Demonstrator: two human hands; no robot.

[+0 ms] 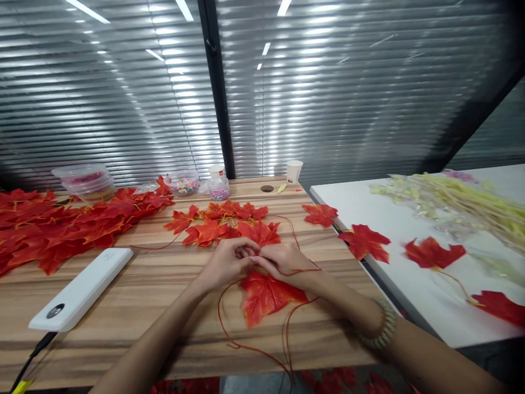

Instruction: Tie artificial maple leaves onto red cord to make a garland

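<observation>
My left hand (229, 261) and my right hand (285, 261) meet over the wooden table, fingers closed and fingertips together. What they pinch is hidden between the fingers. Just below them lies a red artificial maple leaf (266, 298), its upper part covered by my hands. A thin red cord (254, 348) loops out from under my hands towards the table's front edge, and a stretch of it crosses my right wrist. Beyond my hands, a cluster of red maple leaves (209, 231) with yellowish stems rests on the table.
A pile of red leaves (77, 227) spreads at left, behind a white power bank (84, 290) with a black cable. Bead tubs (219, 190) and a paper cup (294, 172) stand at the back. A leaf garland (365, 242) runs onto the white table (410, 295) at right.
</observation>
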